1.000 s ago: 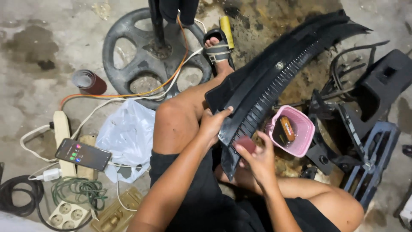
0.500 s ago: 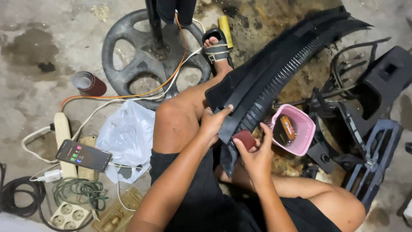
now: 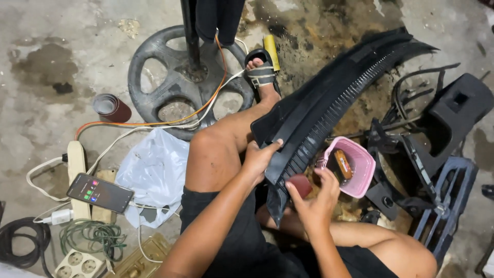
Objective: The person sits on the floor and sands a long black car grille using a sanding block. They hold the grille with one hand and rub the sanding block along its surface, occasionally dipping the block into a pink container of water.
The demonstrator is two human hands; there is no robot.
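I sit on a concrete floor with a long black ribbed plastic car panel point(image 3: 339, 98) lying across my lap and left knee. My left hand point(image 3: 260, 159) grips the panel's lower edge, thumb on top. My right hand point(image 3: 316, 198) holds a small dark red piece of sandpaper point(image 3: 300, 185) pressed against the panel's lower end. A pink plastic basket point(image 3: 363, 167) with a small brown and orange object inside sits just right of my right hand.
Black plastic car parts point(image 3: 442, 128) lie at the right. A fan's round base point(image 3: 180, 82) stands ahead, with orange and white cables. At the left are a red sandpaper roll point(image 3: 110, 107), a white plastic bag point(image 3: 154, 175), a phone point(image 3: 100, 193) and power strips point(image 3: 77, 159).
My right hand has slid the red sandpaper a little along the panel's lower end. My left hand keeps its grip, and the view has shifted slightly.
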